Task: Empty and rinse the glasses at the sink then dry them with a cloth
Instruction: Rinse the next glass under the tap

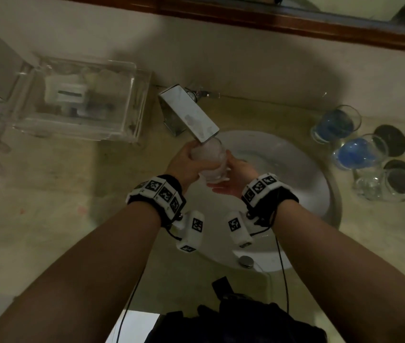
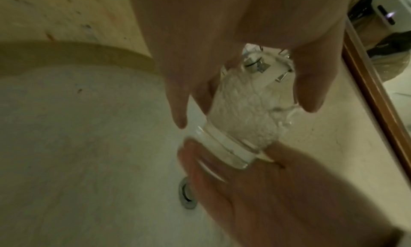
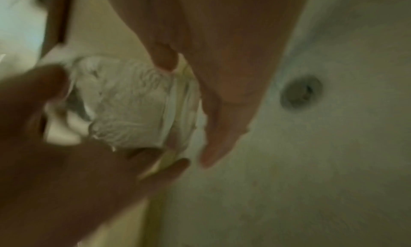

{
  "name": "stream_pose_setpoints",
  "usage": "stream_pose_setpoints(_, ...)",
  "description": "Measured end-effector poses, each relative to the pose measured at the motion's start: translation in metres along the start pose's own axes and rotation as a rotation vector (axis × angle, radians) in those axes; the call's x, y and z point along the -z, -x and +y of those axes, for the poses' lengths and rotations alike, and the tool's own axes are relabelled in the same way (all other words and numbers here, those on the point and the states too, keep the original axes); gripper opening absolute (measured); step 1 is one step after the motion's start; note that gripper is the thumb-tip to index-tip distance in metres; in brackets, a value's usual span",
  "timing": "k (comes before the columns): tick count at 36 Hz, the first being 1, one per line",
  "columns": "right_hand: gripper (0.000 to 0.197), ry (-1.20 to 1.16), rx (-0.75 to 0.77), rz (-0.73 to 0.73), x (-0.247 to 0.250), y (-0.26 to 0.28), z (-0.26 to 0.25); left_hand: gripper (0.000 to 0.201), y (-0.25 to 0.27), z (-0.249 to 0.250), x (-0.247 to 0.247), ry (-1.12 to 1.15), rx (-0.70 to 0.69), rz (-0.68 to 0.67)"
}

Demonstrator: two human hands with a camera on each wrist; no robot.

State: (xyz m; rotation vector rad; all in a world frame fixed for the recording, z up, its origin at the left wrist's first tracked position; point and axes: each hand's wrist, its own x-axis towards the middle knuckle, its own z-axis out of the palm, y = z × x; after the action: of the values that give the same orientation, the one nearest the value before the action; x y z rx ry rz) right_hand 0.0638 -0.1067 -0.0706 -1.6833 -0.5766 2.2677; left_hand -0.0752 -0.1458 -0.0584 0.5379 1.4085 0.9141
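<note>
A clear glass [image 1: 209, 157] full of foaming white water is held tilted under the spout of the square metal faucet [image 1: 189, 112], above the white sink [image 1: 303, 174]. My left hand [image 1: 184, 164] grips its upper part, fingers [image 2: 177, 110] on one side and thumb on the other. Below, my right hand [image 1: 233, 177] holds the thick base of the glass [image 2: 242, 113], its thumb on the side of the glass [image 3: 133, 101] and its fingers [image 3: 222, 127] lying along the bottom. Two glasses of blue liquid [image 1: 337, 125] [image 1: 360, 152] stand on the counter to the right.
An empty clear glass [image 1: 379, 184] and several dark round coasters [image 1: 394, 144] lie right of the sink. A clear plastic box [image 1: 80, 100] sits on the counter at the left. The drain [image 3: 300, 92] is in the basin under my hands. A mirror's wooden frame [image 1: 295, 23] runs along the back.
</note>
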Motion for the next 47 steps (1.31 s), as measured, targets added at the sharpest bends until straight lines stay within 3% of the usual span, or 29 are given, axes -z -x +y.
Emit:
stream_pose_setpoints(3,0.047,0.134,0.104,0.087,0.004,0.004,-0.013,0.058,-0.001,-0.001,0.000,-0.066,-0.025,0.000)
stream_pose_setpoints(8,0.023,0.186,0.155,0.066,0.000,0.009,-0.023,0.044,0.000,0.003,-0.001,-0.234,-0.086,-0.067)
stream_pose_setpoints(11,0.028,0.190,0.182,0.133,-0.005,0.006,-0.024,0.069,0.000,-0.002,0.002,-0.300,-0.064,-0.016)
stream_pose_setpoints(13,0.026,0.150,0.186,0.140,-0.005,0.005,-0.022,0.066,0.002,-0.005,0.005,-0.248,-0.015,0.022)
stream_pose_setpoints(16,0.020,0.049,0.202,0.146,-0.003,0.003,-0.020,0.036,0.007,-0.007,0.005,-0.025,0.145,-0.003)
stream_pose_setpoints(19,0.026,0.009,0.189,0.157,-0.005,-0.001,-0.020,0.055,0.007,-0.007,0.004,0.141,0.285,-0.029)
stream_pose_setpoints(21,0.032,-0.002,0.198,0.140,-0.005,-0.002,-0.018,0.061,0.004,-0.007,0.004,0.263,0.299,-0.024)
stream_pose_setpoints(25,0.035,0.168,0.280,0.094,-0.008,0.000,-0.017,0.048,0.000,-0.011,0.006,0.407,0.292,0.089)
stream_pose_setpoints(28,0.030,0.457,0.445,0.252,-0.001,-0.003,-0.020,0.043,-0.002,-0.011,0.007,0.337,0.264,0.122)
stream_pose_setpoints(31,0.015,0.515,0.570,0.310,0.002,0.005,-0.022,0.039,-0.005,-0.015,0.008,0.245,0.220,0.180)
stream_pose_setpoints(35,0.033,0.477,0.403,0.076,-0.012,0.010,-0.016,0.038,-0.005,-0.022,0.008,0.185,0.173,0.231)
stream_pose_setpoints(38,0.052,0.499,0.229,-0.018,-0.018,0.007,-0.014,0.024,-0.003,-0.021,0.004,0.159,0.136,0.206)
stream_pose_setpoints(42,0.040,0.296,0.176,-0.048,-0.021,0.002,-0.015,0.007,0.000,-0.017,0.004,0.156,0.110,0.136)
stream_pose_setpoints(47,0.024,0.069,0.201,-0.092,-0.012,0.003,-0.015,0.018,0.000,-0.014,0.008,0.221,0.138,0.094)
